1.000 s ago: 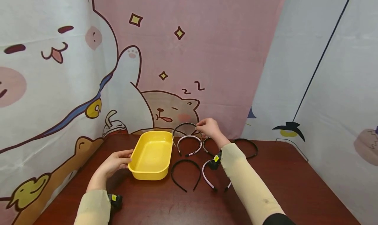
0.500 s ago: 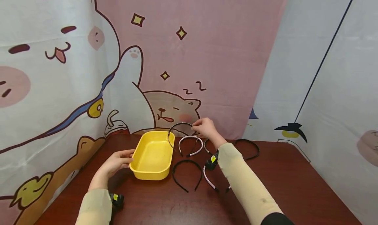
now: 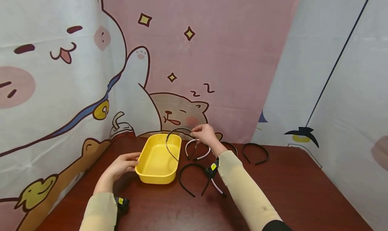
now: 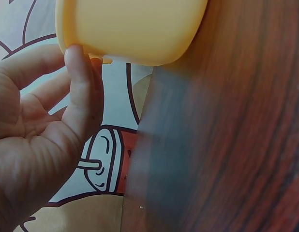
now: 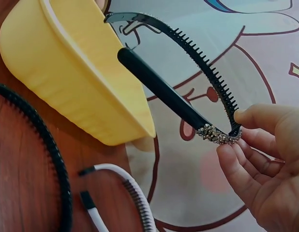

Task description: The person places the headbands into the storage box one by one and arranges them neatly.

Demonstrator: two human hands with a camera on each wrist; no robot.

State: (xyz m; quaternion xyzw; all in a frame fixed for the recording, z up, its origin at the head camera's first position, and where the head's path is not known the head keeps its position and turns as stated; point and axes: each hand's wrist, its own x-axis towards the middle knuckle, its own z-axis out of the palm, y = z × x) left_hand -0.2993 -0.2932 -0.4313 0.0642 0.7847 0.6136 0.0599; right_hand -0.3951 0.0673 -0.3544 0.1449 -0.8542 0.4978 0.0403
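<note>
My right hand (image 3: 204,134) pinches a black toothed headband (image 5: 207,70) with sparkly stones between thumb and fingers. The headband is raised, and its open ends reach over the right side of the yellow plastic basin (image 3: 156,178) in the head view. My left hand (image 3: 122,165) grips that basin at its left rim, with thumb and fingertips at the edge in the left wrist view. The basin's visible inside holds nothing. Behind the raised headband lies a pink-white headband (image 3: 202,157). A plain black headband (image 3: 182,182) lies right of the basin.
Another black headband (image 3: 256,144) lies at the back right of the dark red-brown table (image 3: 291,190). A dark headband (image 3: 231,144) and a pink-white headband (image 3: 216,186) are partly hidden by the right arm. A cartoon-printed cloth (image 3: 230,56) hangs behind the table.
My right hand has moved left with the black headband, bringing its ends from beside the basin to over its right side. The left hand has stayed at the basin's rim.
</note>
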